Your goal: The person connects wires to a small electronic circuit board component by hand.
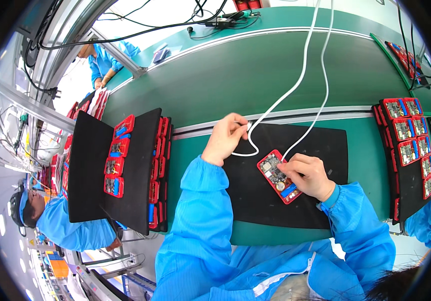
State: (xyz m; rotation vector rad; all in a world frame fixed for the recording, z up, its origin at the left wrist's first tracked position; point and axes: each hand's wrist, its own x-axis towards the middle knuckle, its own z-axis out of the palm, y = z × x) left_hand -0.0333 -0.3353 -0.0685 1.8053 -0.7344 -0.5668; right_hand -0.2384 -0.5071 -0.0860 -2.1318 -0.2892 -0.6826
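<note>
Apparently, the left hand (225,137) pinches one white cable (304,66), while the right hand (309,176) seems closed on another at the red-framed circuit board (274,173) on the black mat (253,208). A sideways tug could skew the board.

Left head-worn fisheye: wide view, near, facing down onto black mat (248,195).

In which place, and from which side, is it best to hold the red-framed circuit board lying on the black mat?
Probably by the red rim along its left long edge, coming from the left: the circuit board lies with its components exposed, and the right hand partly covers its right side.
</note>
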